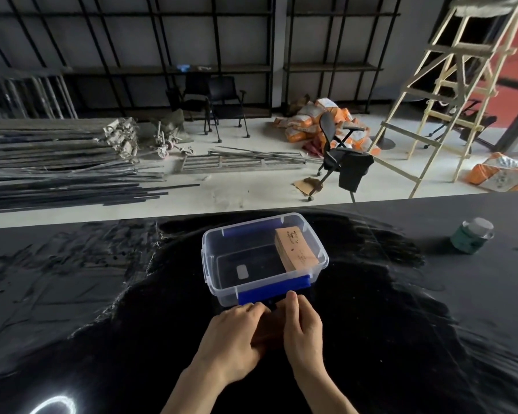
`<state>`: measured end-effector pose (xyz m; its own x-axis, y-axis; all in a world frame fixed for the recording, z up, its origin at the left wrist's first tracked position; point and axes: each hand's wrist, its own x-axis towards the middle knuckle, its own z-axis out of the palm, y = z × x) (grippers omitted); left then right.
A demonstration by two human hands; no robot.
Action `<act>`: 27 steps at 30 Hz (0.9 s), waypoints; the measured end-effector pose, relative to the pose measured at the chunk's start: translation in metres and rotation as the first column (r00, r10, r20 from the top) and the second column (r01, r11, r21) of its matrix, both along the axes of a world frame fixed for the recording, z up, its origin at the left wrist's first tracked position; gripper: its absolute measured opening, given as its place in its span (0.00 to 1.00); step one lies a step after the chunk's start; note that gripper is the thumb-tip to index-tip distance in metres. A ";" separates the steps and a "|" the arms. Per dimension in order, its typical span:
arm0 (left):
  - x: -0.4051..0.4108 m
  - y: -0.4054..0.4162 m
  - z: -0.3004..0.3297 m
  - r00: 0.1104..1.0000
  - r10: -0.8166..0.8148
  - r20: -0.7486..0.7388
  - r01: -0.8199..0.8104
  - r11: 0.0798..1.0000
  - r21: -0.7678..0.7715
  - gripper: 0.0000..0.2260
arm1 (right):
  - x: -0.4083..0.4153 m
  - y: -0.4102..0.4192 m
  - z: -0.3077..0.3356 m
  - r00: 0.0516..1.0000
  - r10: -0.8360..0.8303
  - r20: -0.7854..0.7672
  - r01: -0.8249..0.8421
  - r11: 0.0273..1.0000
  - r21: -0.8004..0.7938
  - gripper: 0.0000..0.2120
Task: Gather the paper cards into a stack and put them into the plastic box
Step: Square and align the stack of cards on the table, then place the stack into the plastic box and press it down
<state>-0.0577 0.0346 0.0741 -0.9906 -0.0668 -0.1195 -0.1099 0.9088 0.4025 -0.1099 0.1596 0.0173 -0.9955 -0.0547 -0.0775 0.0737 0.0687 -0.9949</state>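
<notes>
A clear plastic box [211, 264] with blue handles stands on the black table in the middle of the view. A stack of brown paper cards [296, 249] leans inside it against the right wall. Just in front of the box, my left hand [234, 336] and my right hand [304, 327] are pressed together around a small brown stack of cards [269, 330]. Only a dim strip of that stack shows between my hands. My right fingertips touch the box's near blue handle [269, 289].
The table [102, 294] is covered in wrinkled black film. A green-labelled jar [473, 236] stands at the far right. Beyond the far table edge lie metal bars, chairs, sacks and a wooden ladder on the floor.
</notes>
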 end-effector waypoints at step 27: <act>-0.013 -0.012 0.017 0.820 0.530 0.215 -0.364 0.195 0.911 0.15 | -0.033 0.016 0.072 0.895 0.445 -0.030 -0.445 0.891 -0.083 0.13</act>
